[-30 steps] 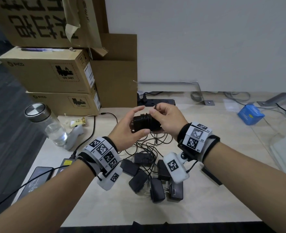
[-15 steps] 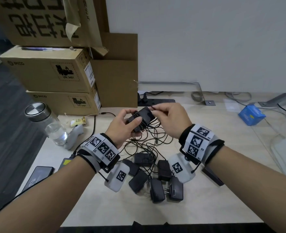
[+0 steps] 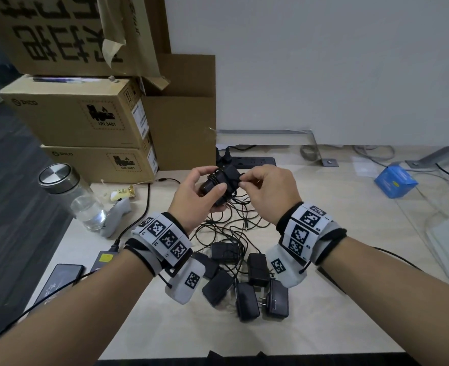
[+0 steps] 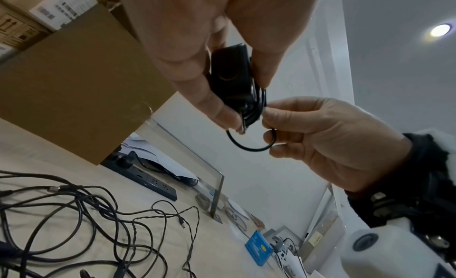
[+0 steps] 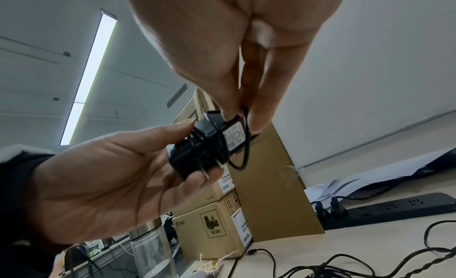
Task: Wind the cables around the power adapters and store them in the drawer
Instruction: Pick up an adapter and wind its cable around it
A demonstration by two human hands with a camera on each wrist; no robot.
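A black power adapter [image 3: 218,182] is held above the table, gripped by my left hand [image 3: 211,180] between thumb and fingers. Its thin black cable is wound around the body in several turns [image 5: 209,145]. My right hand [image 3: 243,178] pinches the last short loop of that cable [image 4: 249,147] right beside the adapter [image 4: 230,75]. The plug prongs [image 5: 206,174] point toward my left palm. Below my wrists lies a pile of several more black adapters [image 3: 244,283] with tangled loose cables [image 3: 226,225]. No drawer is in view.
Stacked cardboard boxes [image 3: 86,122] stand at the back left, with a glass bottle [image 3: 78,199] in front of them. A black power strip [image 3: 247,161] lies by the wall. A blue box [image 3: 395,180] sits at the right, a phone [image 3: 59,276] at the left edge.
My left hand has turned the adapter over while my right hand carried the cable around it. The free length of cable is shorter, and both hands have moved slightly away from me.
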